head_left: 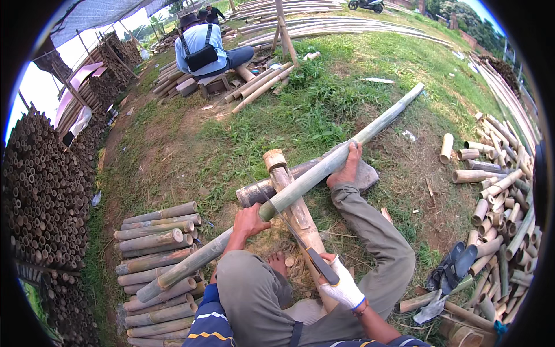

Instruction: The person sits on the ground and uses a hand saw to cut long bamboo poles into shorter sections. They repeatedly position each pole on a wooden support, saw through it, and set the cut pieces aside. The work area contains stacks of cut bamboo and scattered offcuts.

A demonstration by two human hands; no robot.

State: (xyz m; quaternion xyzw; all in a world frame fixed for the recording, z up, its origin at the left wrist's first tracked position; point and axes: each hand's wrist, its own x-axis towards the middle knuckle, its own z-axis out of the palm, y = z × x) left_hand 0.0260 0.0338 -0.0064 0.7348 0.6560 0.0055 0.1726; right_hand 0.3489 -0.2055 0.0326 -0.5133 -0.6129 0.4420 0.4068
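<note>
A long green bamboo pole slants across a wooden support beam in front of me. My bare foot presses on its upper part. My left hand is closed on the bamboo just left of the beam. Below that hand a darker length runs to the lower left; whether it is still joined to the pole, I cannot tell. In a white glove, my right hand grips the black and yellow handle of a hand saw. The saw's thin blade lies against the bamboo beside my left hand.
Cut bamboo lengths are stacked at my left, before a tall bamboo pile. More loose pieces and dark sandals lie at right. Another person sits farther off. A dark log lies under the beam.
</note>
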